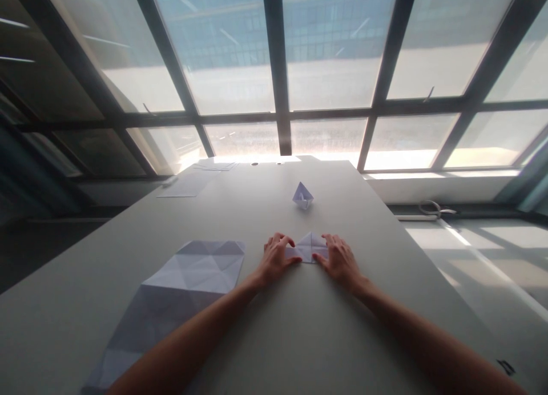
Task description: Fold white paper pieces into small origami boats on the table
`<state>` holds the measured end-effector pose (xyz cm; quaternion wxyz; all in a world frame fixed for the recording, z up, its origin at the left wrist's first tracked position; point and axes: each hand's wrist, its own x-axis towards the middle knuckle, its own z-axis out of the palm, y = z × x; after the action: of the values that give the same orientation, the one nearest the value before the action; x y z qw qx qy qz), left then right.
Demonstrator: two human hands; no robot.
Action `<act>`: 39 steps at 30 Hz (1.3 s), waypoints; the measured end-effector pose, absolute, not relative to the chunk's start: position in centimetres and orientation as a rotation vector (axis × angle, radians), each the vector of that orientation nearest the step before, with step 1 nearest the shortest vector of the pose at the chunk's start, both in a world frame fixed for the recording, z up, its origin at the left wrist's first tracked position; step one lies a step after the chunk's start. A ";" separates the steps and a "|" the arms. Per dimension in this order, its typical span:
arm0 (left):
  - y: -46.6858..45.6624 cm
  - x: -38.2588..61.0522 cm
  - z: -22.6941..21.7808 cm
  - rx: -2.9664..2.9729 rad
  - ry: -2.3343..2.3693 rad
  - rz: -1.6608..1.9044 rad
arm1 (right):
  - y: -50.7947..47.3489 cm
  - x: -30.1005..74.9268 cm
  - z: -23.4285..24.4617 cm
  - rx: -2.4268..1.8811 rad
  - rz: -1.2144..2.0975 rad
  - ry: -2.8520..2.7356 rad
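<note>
A small piece of folded white paper [309,251] lies on the table, with a peaked triangular top and a flat band along its lower edge. My left hand [275,261] grips its left end between curved thumb and fingers. At the right end, my right hand [341,261] has its thumb on the lower band and its fingers at the upper edge. The hands partly cover both ends of the paper. Just beyond stands a folded paper boat [303,196] with a pointed peak.
A large creased paper sheet [188,269] lies to the left, partly under my left forearm. Farther back on the white table [257,206] are flat paper sheets [186,184]. Large framed windows [280,69] rise behind the table. A coiled cable [429,208] sits beyond its right edge.
</note>
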<state>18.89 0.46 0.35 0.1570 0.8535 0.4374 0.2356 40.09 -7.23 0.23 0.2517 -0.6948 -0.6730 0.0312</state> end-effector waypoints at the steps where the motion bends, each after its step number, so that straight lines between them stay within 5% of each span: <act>1: 0.5 18.9 0.3 2.431 1.237 0.694 | -7.2 40.1 0.2 -1.887 0.094 -1.822; 27: 1.1 19.0 -0.4 2.109 1.018 1.078 | -7.6 40.1 1.0 -2.095 0.258 -1.761; 39: 1.1 19.2 1.0 1.808 1.025 1.080 | -6.0 41.3 -0.4 -1.684 0.083 -1.589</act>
<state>19.19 1.12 0.99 0.3889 0.7112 0.4031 0.4248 41.35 -6.03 -0.43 0.4006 -0.6660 -0.6284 0.0328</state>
